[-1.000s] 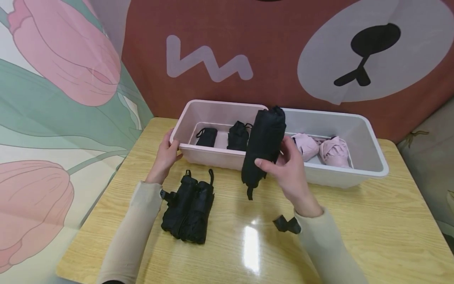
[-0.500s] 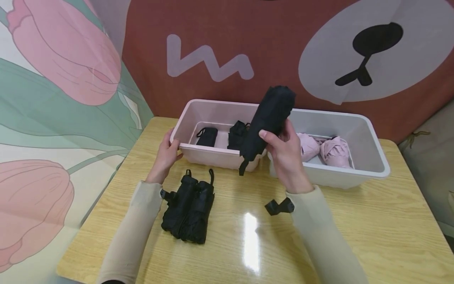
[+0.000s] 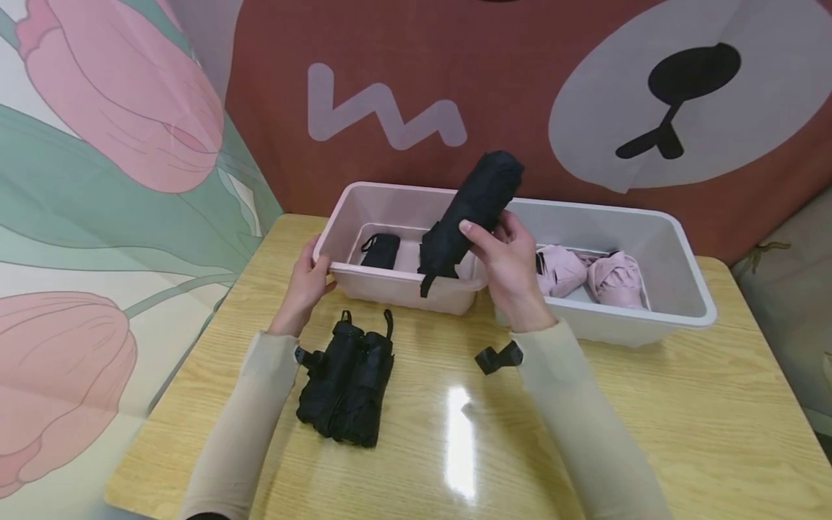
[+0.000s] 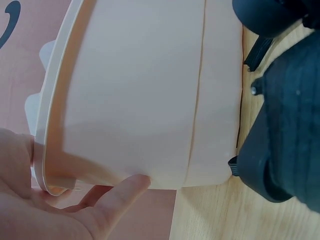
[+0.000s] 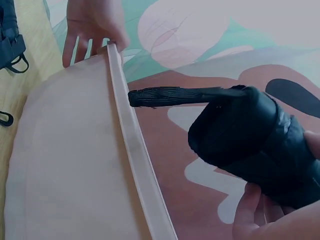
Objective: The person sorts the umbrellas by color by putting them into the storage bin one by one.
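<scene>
My right hand (image 3: 507,263) grips a folded black umbrella (image 3: 479,195) tilted over the right part of the pink bin (image 3: 403,289). Its wrist strap hangs down past the bin's front rim; in the right wrist view the strapped end of the umbrella (image 5: 235,130) points toward that rim. At the bin's left end my left hand (image 3: 305,285) holds the corner, thumb and fingers (image 4: 120,197) around the rim. Inside lies a small black folded umbrella (image 3: 380,251); another black item there is mostly hidden behind the held umbrella.
A pale grey bin (image 3: 624,325) stands right of the pink one, with two pink folded umbrellas (image 3: 614,280) inside. Two black folded umbrellas (image 3: 344,386) lie side by side on the wooden table (image 3: 416,462) near my left forearm. A printed wall backdrop (image 3: 403,43) rises behind.
My right hand has lifted the black umbrella and tilted its top to the right, then moved it left over the pink bin. My left hand stays on the bin's corner.
</scene>
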